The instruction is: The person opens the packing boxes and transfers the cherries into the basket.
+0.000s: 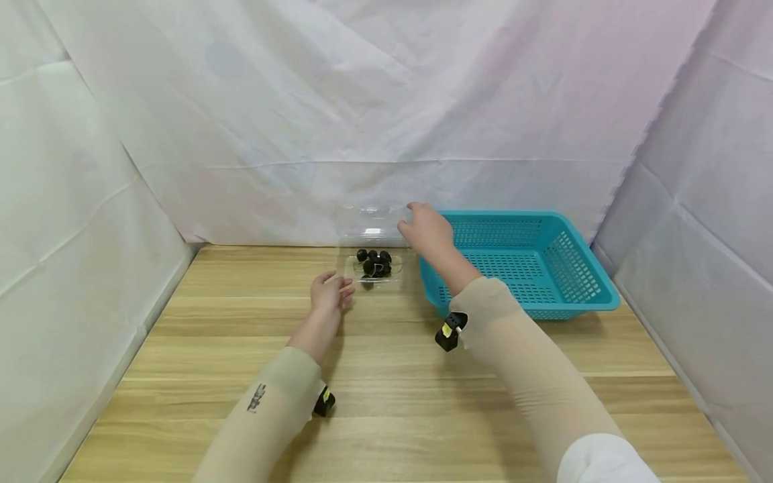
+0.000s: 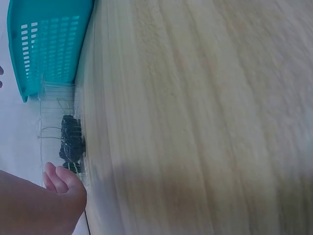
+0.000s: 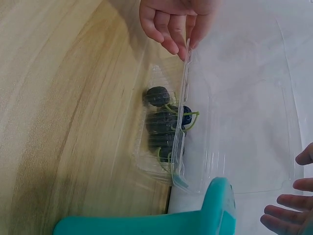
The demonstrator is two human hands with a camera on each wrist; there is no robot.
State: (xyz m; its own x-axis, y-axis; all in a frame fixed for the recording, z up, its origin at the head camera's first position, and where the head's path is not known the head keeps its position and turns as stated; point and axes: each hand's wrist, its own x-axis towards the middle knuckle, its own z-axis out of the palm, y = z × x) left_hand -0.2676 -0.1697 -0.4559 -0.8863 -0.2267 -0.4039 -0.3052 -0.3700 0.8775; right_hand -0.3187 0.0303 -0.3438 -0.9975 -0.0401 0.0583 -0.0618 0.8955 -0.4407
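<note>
A clear plastic clamshell box [image 3: 151, 164] stands at the back of the table, its clear lid [image 3: 249, 132] raised against the backdrop. Inside lie several dark, grape-like round fruits [image 1: 377, 263] with green stems. At the box's left end is my left hand [image 1: 329, 293]; the right wrist view shows its thumb and curled fingers pinching the rim corner. My right hand [image 1: 430, 231] hovers by the right edge of the lid. Its fingers [image 3: 288, 215] are spread and hold nothing. Whether they touch the lid I cannot tell.
A teal perforated plastic basket [image 1: 558, 310] stands right of the box, under my right forearm. White cloth [image 1: 272, 114] hangs behind and along both sides of the wooden table [image 1: 386, 402].
</note>
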